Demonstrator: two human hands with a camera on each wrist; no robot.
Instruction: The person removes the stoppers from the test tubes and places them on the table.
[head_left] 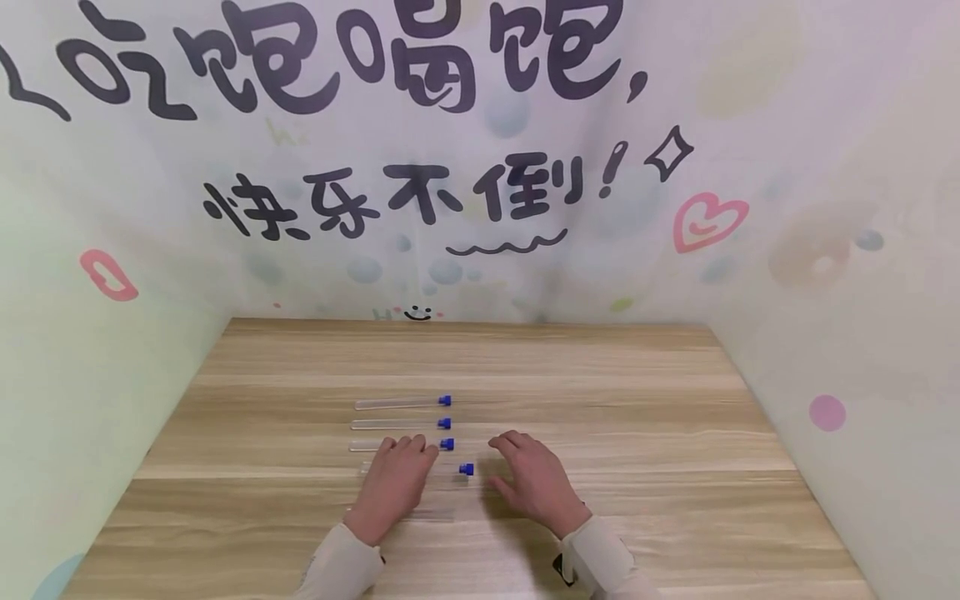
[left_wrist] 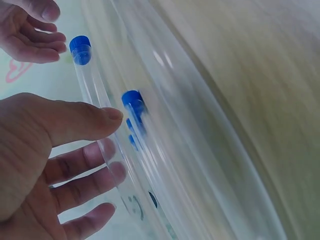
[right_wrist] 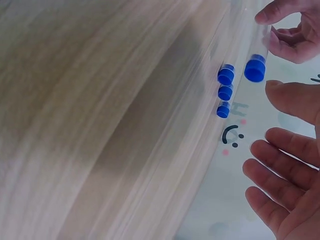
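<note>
My left hand point(head_left: 397, 483) pinches a clear test tube point(left_wrist: 90, 82) with a blue cap point(head_left: 467, 469) between thumb and fingers, holding it above the table. The capped end points right, toward my right hand point(head_left: 534, 483). In the right wrist view, the right hand's fingers are spread and relaxed, a little apart from the blue cap, with nothing in them. Beyond the left hand, three capped test tubes lie in a row, the farthest tube point(head_left: 397, 404), the middle tube point(head_left: 393, 424) and the nearest tube point(head_left: 366, 446), partly hidden by the fingers.
Another clear tube point(head_left: 433, 514) lies on the near side, partly behind the left wrist, with no blue cap showing. The wood-grain table point(head_left: 645, 400) meets a printed cloth backdrop point(head_left: 480, 283) at the back and sides.
</note>
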